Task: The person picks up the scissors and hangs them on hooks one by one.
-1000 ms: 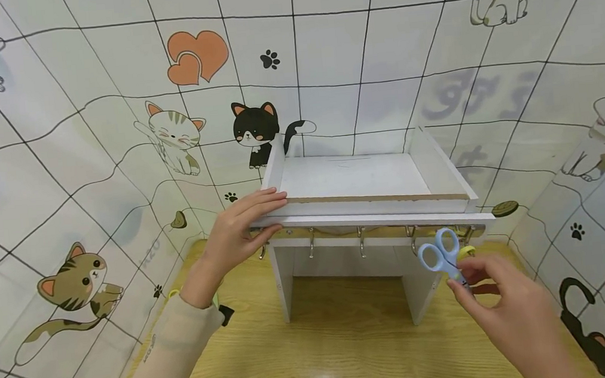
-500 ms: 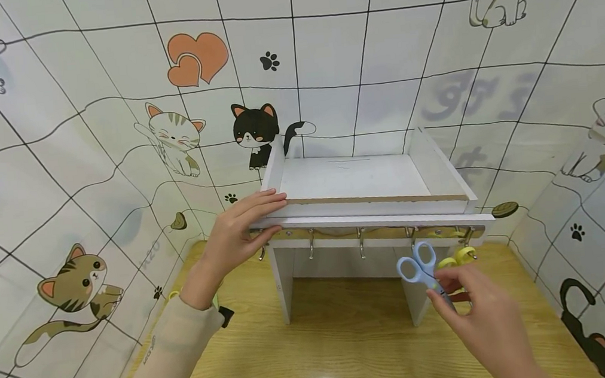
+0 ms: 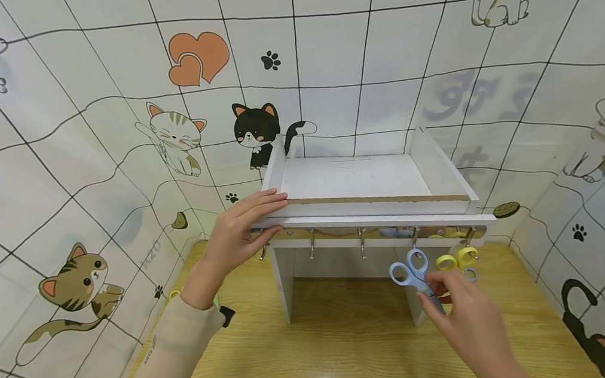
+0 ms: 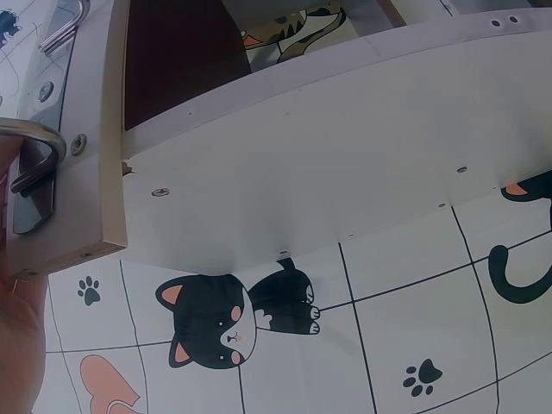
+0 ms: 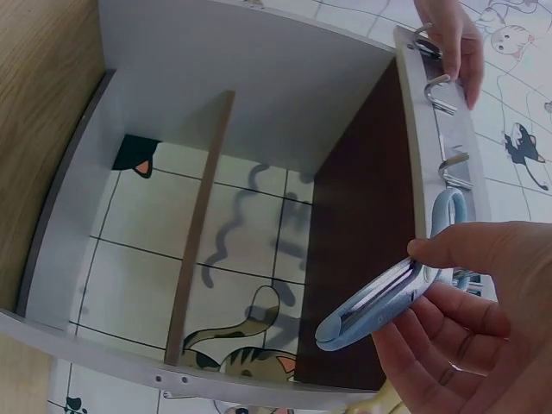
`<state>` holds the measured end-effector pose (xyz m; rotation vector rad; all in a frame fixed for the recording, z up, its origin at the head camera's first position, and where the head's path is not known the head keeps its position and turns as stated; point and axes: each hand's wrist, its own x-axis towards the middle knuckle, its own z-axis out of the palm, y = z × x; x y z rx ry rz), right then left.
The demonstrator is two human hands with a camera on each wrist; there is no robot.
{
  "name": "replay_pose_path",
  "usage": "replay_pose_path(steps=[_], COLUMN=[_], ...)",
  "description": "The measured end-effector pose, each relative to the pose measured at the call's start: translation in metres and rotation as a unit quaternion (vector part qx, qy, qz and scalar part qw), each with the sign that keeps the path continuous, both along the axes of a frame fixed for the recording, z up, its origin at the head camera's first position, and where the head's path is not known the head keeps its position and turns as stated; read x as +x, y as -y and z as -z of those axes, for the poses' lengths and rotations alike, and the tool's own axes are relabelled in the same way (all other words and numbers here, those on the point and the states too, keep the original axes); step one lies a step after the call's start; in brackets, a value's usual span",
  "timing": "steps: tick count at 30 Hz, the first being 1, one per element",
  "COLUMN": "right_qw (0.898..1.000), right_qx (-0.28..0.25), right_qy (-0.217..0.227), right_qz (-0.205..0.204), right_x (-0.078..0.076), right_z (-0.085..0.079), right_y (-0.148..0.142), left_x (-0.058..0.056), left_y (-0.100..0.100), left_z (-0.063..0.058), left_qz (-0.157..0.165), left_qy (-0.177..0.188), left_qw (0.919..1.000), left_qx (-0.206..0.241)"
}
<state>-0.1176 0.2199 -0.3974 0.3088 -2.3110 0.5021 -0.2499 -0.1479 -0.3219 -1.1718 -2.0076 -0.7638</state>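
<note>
My right hand (image 3: 467, 318) pinches a pair of light blue scissors (image 3: 409, 269) by the blade end, finger loops upward, just below the row of hooks on a white shelf (image 3: 355, 175). In the right wrist view the blue scissors (image 5: 384, 297) sit between thumb and fingers. My left hand (image 3: 238, 233) grips the shelf's left front corner, fingers over the top and thumb underneath. Yellow scissors (image 3: 457, 258) hang at the rightmost hook. A small blue ring (image 3: 471, 274) shows beside my right hand; what it belongs to is hidden.
Several metal hooks (image 3: 362, 244) line the shelf's front rail. The shelf stands on a wood-grain table (image 3: 316, 344), against a wall covering (image 3: 355, 46) printed with cats. A dark object (image 3: 227, 315) and something yellow-green show behind my left sleeve.
My right hand has moved left and slightly down with the blue scissors, away from the yellow scissors, which now show more fully. My left hand has stayed on the shelf corner.
</note>
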Motion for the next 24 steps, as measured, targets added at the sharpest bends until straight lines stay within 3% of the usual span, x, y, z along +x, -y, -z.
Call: replay_pose_path(steps=[11,24], right_qw=[1.0,1.0], right_qx=[0.004,-0.02], right_qy=[0.001,0.001], right_qz=[0.02,0.017], right_x=[-0.009,-0.005], right_z=[0.009,-0.001], right_y=[0.003,-0.004], left_x=[0.0,-0.001], left_y=[0.0,0.0], left_z=[0.0,0.002], left_qz=[0.004,0.004], left_qy=[0.001,-0.003], left_qw=[1.0,1.0], left_qx=[0.004,0.005])
